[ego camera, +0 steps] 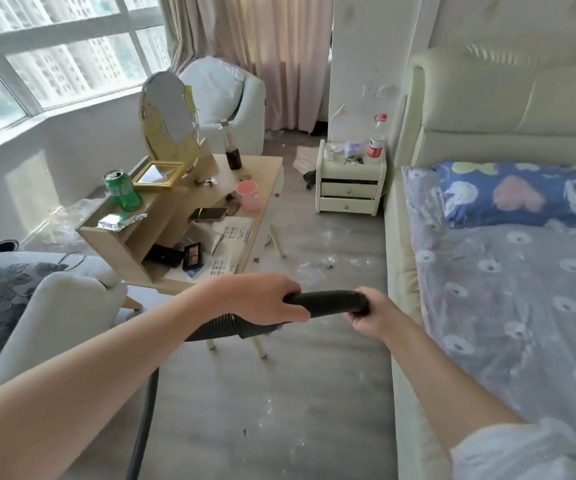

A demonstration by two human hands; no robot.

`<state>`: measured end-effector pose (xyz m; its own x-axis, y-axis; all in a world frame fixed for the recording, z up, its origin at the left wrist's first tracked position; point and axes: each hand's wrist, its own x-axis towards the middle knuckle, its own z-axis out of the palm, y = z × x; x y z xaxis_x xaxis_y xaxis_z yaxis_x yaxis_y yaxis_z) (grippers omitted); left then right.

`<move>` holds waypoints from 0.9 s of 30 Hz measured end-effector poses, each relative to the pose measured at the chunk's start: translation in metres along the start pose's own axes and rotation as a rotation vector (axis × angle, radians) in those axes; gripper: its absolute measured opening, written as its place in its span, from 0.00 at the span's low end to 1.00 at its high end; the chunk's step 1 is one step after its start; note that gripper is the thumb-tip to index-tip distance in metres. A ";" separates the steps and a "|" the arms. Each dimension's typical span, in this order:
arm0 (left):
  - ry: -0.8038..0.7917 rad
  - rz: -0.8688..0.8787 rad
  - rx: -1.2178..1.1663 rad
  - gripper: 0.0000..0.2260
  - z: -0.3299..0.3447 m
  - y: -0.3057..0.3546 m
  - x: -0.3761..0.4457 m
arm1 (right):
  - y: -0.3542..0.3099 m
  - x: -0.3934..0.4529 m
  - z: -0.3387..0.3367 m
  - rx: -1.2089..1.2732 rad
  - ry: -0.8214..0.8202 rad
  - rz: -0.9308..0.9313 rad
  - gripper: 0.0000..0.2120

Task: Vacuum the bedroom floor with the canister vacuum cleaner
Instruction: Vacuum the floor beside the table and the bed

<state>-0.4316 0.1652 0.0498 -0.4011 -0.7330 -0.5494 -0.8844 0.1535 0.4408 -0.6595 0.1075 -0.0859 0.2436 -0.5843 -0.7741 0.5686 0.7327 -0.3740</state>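
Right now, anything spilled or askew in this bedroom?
White debris is scattered over the grey floor between dressing table and bed. On the table's shelf, the green can leans tilted. The nightstand's top drawer sits ajar.

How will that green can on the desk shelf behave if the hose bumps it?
The green can stands near the shelf's edge with its tab open, so it is probably light and tips easily. Being round, it would likely roll off, perhaps spilling dregs.

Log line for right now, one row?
left hand grips hose handle | right hand grips handle end | floor debris remains
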 end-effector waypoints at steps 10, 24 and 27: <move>-0.181 -0.153 -0.517 0.09 0.012 -0.041 0.093 | -0.040 0.096 0.023 -0.113 0.193 0.041 0.10; -0.391 -0.506 -0.920 0.15 -0.015 -0.078 0.231 | -0.068 0.191 0.053 -0.090 0.251 0.161 0.13; -0.422 -0.488 -0.958 0.13 -0.033 -0.080 0.258 | -0.091 0.221 0.057 -0.105 0.335 0.165 0.14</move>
<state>-0.4567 -0.0579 -0.1034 -0.2737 -0.2682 -0.9237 -0.4962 -0.7833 0.3744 -0.6124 -0.1081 -0.1942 0.0447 -0.3221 -0.9457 0.4558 0.8489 -0.2675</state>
